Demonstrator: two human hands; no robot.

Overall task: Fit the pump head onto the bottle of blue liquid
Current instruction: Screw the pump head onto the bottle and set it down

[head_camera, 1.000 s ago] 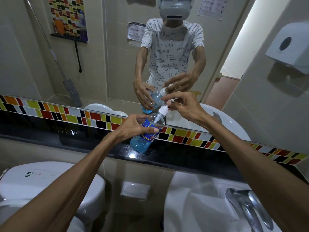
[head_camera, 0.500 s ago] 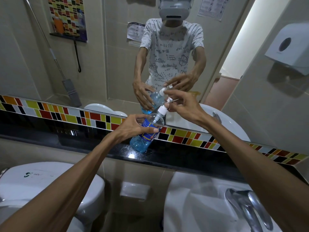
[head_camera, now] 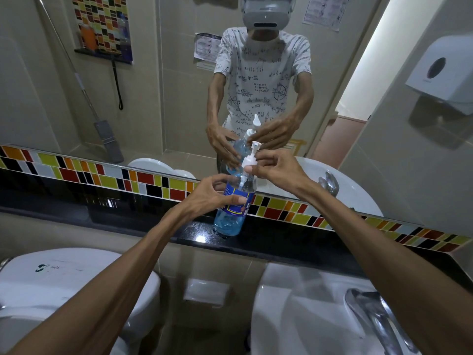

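head view: clear bottle [head_camera: 233, 210] holds blue liquid, white pump head [head_camera: 249, 160].

Clear plastic bottle [head_camera: 231, 216] on glossy black stone ledge [head_camera: 153, 228].

one bottle [head_camera: 234, 206], one pump head [head_camera: 250, 160], two hands [head_camera: 207, 196], one faucet [head_camera: 378, 319]

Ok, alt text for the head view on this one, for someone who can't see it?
A person's left hand steadies a bottle of blue liquid on a black ledge below a mirror, while the right hand holds the white pump head at the bottle's neck. A white sink and a toilet cistern sit below.
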